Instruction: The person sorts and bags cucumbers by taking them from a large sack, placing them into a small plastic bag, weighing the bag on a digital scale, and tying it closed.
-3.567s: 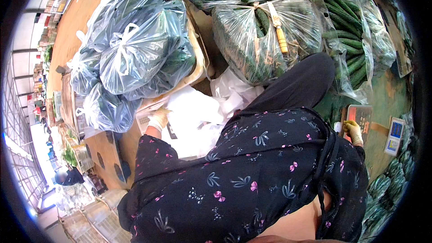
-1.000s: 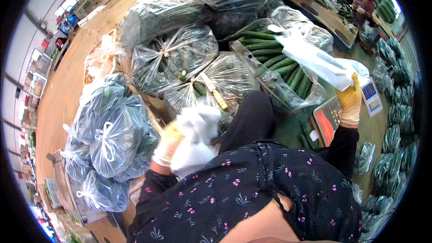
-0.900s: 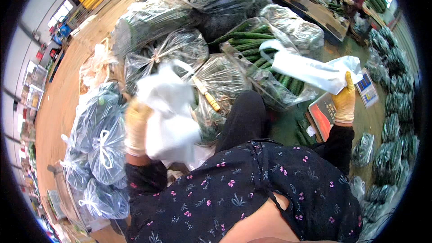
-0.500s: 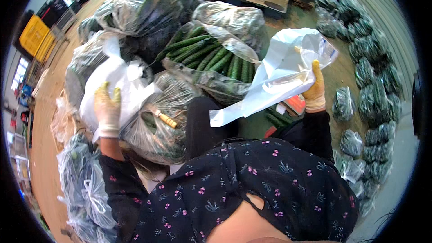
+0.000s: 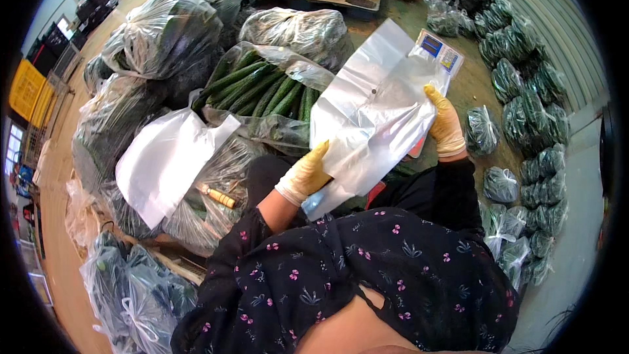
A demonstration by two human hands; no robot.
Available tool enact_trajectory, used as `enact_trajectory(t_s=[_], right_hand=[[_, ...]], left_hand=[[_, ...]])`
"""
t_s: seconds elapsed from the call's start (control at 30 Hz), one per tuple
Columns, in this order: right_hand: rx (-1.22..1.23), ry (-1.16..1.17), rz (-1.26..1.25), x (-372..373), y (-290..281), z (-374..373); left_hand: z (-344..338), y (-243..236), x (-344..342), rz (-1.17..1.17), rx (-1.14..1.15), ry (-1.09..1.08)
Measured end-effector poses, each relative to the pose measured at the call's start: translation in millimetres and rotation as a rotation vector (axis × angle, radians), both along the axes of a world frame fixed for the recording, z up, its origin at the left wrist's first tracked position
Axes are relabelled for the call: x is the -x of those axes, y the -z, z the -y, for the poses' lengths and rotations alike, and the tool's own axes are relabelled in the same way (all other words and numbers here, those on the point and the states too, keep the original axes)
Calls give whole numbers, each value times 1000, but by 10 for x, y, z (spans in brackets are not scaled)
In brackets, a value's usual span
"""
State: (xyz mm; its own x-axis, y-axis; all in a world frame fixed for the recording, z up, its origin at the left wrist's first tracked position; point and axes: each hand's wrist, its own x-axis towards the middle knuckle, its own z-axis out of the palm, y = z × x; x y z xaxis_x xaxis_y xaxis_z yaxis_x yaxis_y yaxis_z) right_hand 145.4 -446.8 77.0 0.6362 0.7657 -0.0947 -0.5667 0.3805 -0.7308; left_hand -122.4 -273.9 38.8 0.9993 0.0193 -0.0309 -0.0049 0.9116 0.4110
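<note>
A clear plastic bag (image 5: 373,118) is held spread out in the middle of the frame, slightly right of centre, above the person's dark lap. Its lower left edge is pinched by the left hand (image 5: 306,176), whose gloved fingers (image 5: 320,155) are clenched on the plastic. Its right edge is gripped by the right hand (image 5: 445,124), also in a yellowish glove, with the fingers closed over the film. The bag is stretched flat between the two hands and tilted toward the upper right.

Behind the bag's upper right corner a scale (image 5: 440,52) with a blue panel is partly covered by the plastic. Just to the left of the bag, an open sack of cucumbers (image 5: 265,92) is seen, the long green cucumbers lying side by side. Further left, a stack of white plastic bags (image 5: 167,164) is laid over another filled sack, and a knife with a wooden handle (image 5: 218,196) rests just below it. Large tied sacks of greens (image 5: 164,33) are piled across the upper left of the frame. Small filled bags (image 5: 531,92) are lined up on the floor along the right edge.
</note>
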Motion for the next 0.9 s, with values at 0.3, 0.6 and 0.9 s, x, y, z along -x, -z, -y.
enact_trajectory(t_s=[0.3,0.6,0.9], right_hand=[[349,265,71,-287,648,-66],[574,189,751,39,342,148],[811,-452,978,816,401,-241]], left_hand=[[-284,365,-333,-308,-1022,-177],[-325,204,-481,-339,-474,-315],[73,320,-278,-160,-433,-105]])
